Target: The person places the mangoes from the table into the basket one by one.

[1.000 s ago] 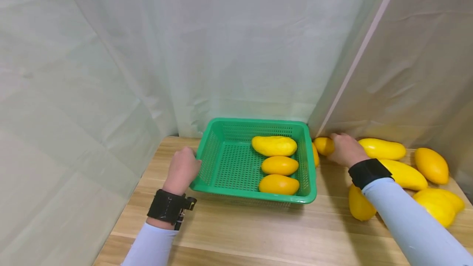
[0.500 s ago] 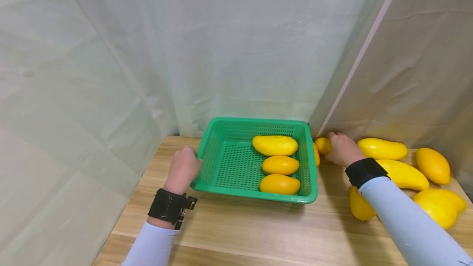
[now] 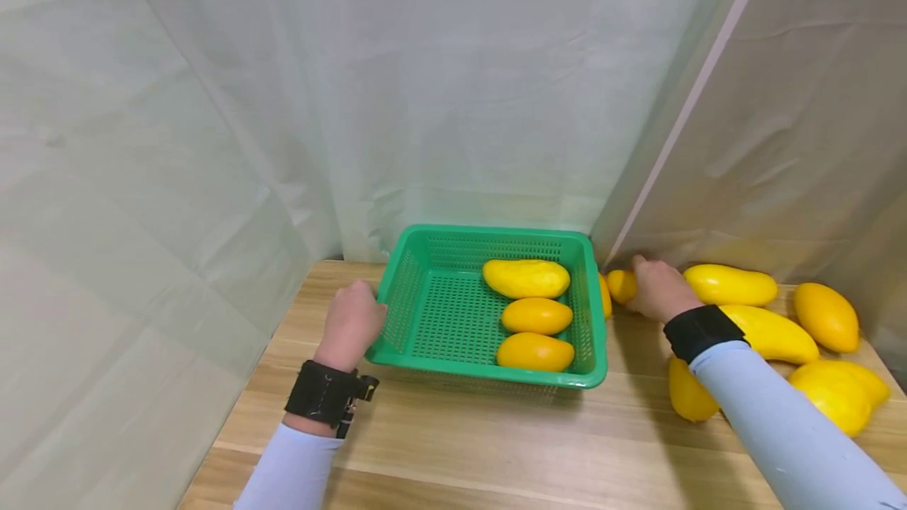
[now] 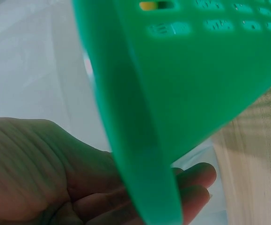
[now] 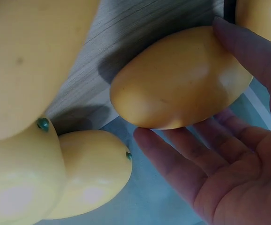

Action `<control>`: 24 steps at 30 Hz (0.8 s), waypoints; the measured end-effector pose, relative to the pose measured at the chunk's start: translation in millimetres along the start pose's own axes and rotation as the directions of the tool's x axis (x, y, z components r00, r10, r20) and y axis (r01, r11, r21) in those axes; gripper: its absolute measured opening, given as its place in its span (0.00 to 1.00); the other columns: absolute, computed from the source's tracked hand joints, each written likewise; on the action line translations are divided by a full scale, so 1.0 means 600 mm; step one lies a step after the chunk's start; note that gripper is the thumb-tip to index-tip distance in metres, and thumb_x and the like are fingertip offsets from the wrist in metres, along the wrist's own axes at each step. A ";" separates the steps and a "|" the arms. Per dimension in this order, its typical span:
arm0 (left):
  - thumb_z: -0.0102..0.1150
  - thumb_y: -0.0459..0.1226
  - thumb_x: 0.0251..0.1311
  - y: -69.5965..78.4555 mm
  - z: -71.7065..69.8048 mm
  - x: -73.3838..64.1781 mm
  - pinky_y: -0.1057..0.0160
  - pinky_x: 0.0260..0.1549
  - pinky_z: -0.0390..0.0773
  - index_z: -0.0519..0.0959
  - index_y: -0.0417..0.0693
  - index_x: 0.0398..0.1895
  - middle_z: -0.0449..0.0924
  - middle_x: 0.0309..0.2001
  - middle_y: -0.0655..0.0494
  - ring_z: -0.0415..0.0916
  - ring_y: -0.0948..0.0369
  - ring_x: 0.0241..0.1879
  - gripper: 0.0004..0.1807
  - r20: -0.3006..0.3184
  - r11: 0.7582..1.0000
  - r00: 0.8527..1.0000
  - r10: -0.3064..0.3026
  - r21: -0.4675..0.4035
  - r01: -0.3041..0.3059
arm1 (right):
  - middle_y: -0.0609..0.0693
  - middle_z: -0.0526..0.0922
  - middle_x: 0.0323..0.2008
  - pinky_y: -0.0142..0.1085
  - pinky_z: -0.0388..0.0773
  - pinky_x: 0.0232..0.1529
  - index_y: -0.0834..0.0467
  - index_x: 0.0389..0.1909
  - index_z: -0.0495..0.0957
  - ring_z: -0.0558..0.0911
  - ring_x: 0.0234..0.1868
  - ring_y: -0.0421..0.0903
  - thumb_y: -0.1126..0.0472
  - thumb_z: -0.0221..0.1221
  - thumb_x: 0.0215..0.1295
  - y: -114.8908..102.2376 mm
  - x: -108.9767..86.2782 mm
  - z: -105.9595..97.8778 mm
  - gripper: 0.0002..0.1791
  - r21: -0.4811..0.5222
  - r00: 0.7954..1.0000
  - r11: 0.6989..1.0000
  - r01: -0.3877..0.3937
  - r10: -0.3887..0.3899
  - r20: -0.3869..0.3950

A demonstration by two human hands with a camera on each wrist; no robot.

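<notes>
My left hand (image 3: 350, 323) grips the left rim of a green plastic basket (image 3: 489, 372). In the left wrist view, the fingertips (image 4: 198, 176) show past the basket rim (image 4: 140, 154). Three yellow fruits sit along the basket's right side: a lumpy long one (image 3: 527, 279) and two smooth mangoes, one in the middle (image 3: 537, 316) and one in front (image 3: 534, 352). Right of the basket, my right hand (image 3: 662, 290) holds a small orange-yellow mango (image 5: 177, 79) between thumb and fingers, low at the table. Part of another mango (image 3: 605, 297) shows beside the basket wall.
Several yellow fruits lie at the right, among them a long one (image 3: 730, 286), a curved one (image 3: 772, 334), an orange mango (image 3: 825, 317) and a lumpy one (image 3: 836, 392). Some lie partly behind my right arm. Pale sheeting (image 3: 460, 101) rises behind the wooden table (image 3: 453, 447).
My right hand has shifted slightly left, and the mango at its fingers now sits a little lower. The left hand and basket have stayed nearly still.
</notes>
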State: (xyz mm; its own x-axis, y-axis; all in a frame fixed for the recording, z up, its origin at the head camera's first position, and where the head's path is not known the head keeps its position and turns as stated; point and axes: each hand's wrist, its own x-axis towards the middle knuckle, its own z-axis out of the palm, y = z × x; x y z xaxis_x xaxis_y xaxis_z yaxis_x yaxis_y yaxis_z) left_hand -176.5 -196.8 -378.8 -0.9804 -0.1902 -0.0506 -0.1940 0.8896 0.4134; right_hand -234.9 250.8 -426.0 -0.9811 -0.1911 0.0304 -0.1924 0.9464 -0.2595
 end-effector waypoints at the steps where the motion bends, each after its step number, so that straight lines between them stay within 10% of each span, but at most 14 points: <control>1: 0.56 0.35 0.58 0.000 0.000 0.000 0.67 0.12 0.71 0.79 0.35 0.32 0.76 0.24 0.46 0.74 0.57 0.20 0.09 -0.001 1.000 1.000 0.003 -0.001 -0.003 | 0.61 0.75 0.29 0.49 0.73 0.34 0.67 0.39 0.69 0.72 0.26 0.55 0.59 0.71 0.39 -0.001 -0.002 -0.001 0.28 0.001 1.000 1.000 -0.003 0.003 0.003; 24: 0.55 0.33 0.56 -0.002 -0.001 -0.003 0.68 0.10 0.70 0.78 0.36 0.27 0.75 0.21 0.46 0.73 0.57 0.18 0.07 -0.017 0.999 0.999 0.034 -0.003 -0.034 | 0.57 0.74 0.25 0.43 0.69 0.29 0.66 0.34 0.72 0.70 0.25 0.52 0.58 0.73 0.37 -0.004 -0.027 -0.017 0.26 0.030 0.999 0.999 -0.036 0.035 0.027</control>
State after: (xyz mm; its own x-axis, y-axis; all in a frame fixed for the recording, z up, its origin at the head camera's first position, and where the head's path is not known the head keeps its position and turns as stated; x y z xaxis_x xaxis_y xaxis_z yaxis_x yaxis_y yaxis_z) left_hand -174.5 -198.0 -378.8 -0.9857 -0.1671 -0.0214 -0.1607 0.8943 0.4176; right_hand -218.9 254.2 -415.8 -0.9863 -0.1647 -0.0044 -0.1564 0.9445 -0.2889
